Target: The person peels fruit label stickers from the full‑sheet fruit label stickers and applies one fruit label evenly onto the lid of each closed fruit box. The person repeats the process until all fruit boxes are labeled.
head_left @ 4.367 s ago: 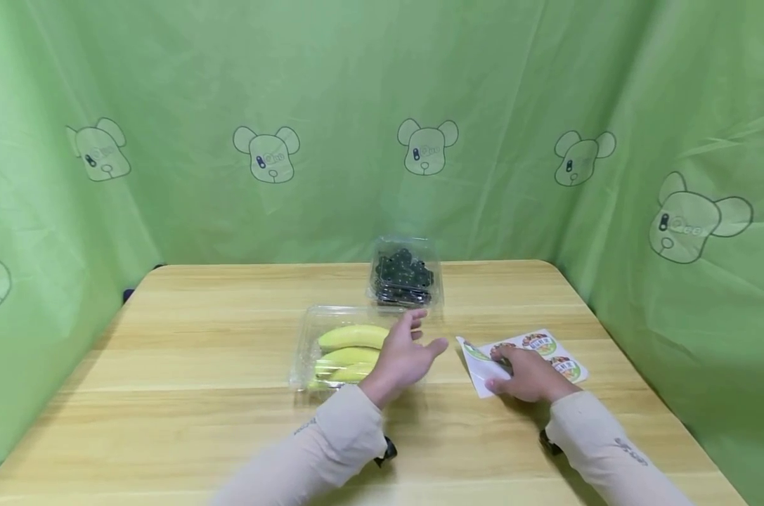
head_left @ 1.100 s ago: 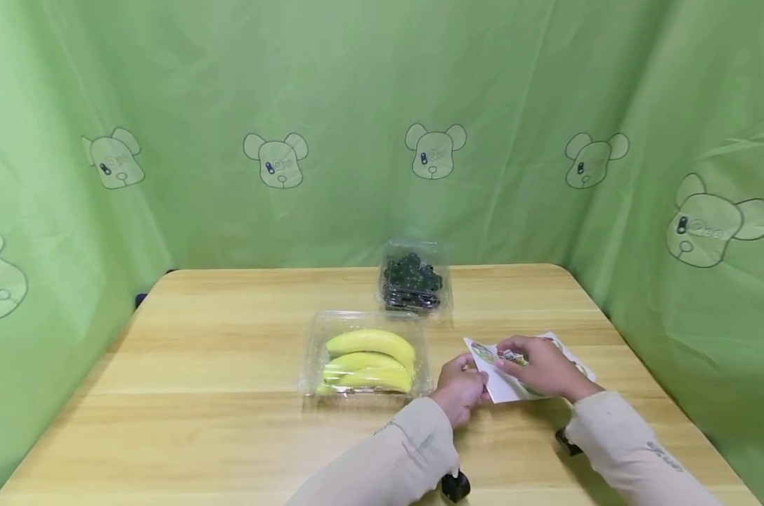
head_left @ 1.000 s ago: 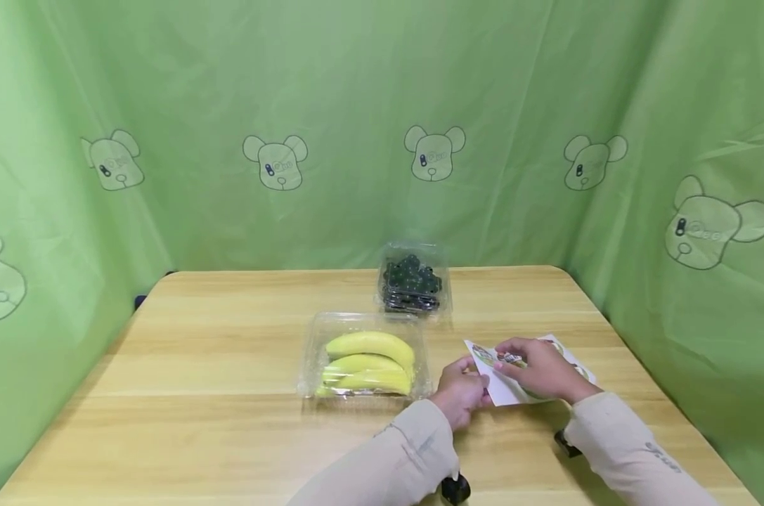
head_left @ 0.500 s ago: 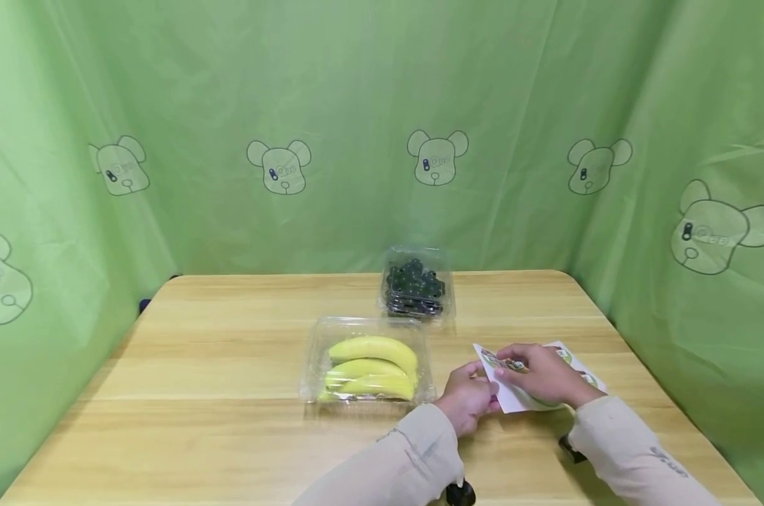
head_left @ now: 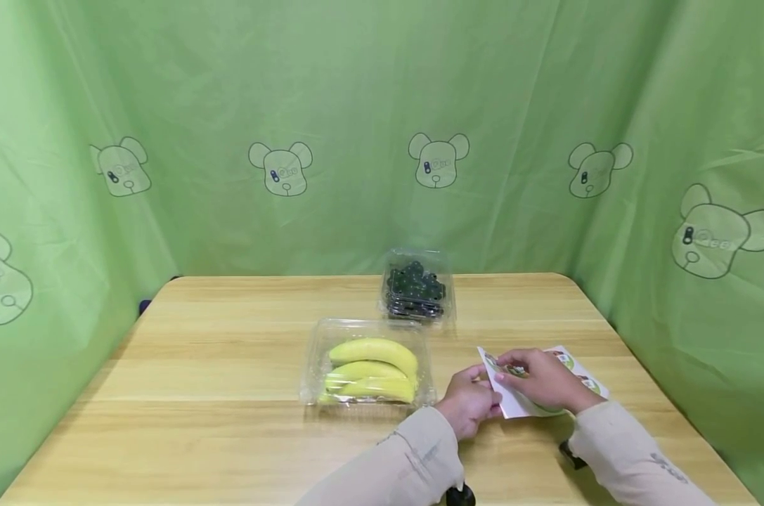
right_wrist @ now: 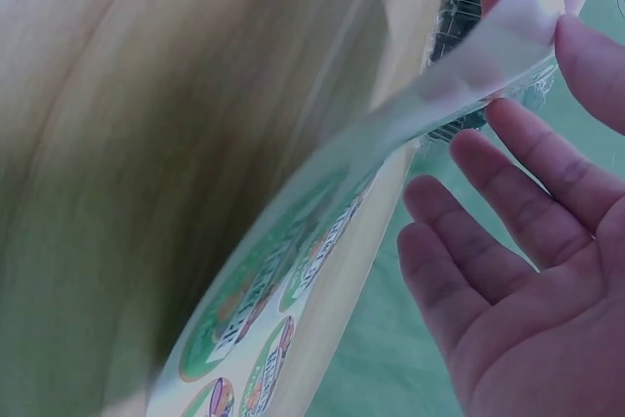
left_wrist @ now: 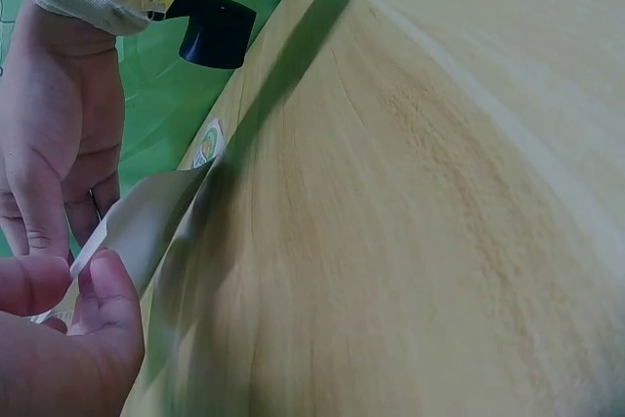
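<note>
A white sheet of round printed stickers (head_left: 519, 406) lies tilted at the right of the table, its near-left corner lifted. My left hand (head_left: 467, 404) pinches that corner between thumb and index finger, plain in the left wrist view. My right hand (head_left: 549, 379) is over the sheet, thumb and index finger at the edge of a sticker. The right wrist view has the right hand's other fingers (right_wrist: 479, 266) extended past the curved sheet (right_wrist: 352, 148). Whether a sticker has lifted is hidden.
Left of my hands stands a clear plastic box (head_left: 315, 365) with several yellow bananas (head_left: 372, 348). Behind it is another clear box (head_left: 448, 299) holding dark grapes (head_left: 415, 281). Green cloth (head_left: 350, 84) with bear drawings surrounds the wooden table (head_left: 185, 351).
My left hand has come from above the banana box to the sheet and taken its corner. The right hand stays over the sheet, slightly shifted. In the last second little has moved.
</note>
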{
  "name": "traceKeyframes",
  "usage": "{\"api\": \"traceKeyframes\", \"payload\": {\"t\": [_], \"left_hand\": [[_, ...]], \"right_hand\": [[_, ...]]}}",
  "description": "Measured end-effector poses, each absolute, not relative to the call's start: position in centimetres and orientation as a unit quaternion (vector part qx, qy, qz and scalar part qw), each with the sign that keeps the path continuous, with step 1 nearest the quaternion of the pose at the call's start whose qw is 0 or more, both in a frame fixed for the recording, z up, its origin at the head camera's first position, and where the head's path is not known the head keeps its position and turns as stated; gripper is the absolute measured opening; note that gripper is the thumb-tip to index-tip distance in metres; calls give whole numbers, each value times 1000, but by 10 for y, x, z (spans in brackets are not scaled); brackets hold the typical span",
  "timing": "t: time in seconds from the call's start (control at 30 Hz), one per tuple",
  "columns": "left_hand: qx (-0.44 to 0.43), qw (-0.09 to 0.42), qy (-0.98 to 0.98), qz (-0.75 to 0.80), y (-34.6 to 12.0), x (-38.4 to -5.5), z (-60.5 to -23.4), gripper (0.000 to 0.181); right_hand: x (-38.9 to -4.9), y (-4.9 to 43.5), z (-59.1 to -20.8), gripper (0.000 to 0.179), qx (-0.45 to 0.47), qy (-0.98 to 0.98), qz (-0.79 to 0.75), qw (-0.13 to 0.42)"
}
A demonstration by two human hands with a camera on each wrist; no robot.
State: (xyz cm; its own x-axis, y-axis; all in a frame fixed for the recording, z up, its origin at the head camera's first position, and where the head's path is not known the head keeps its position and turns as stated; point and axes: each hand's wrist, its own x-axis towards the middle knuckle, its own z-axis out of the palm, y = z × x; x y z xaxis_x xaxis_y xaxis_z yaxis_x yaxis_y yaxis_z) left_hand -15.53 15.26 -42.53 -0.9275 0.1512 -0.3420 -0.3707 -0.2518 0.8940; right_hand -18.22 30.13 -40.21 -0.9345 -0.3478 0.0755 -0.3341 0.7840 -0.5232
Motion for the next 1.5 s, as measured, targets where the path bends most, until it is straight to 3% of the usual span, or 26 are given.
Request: {"api": "traceKeyframes", "payload": {"t": [1.5], "left_hand": [[-93, 159, 586, 789, 155, -156, -431, 61]], "right_hand": [[-186, 300, -408, 12, -185, 943, -274, -26]]}}
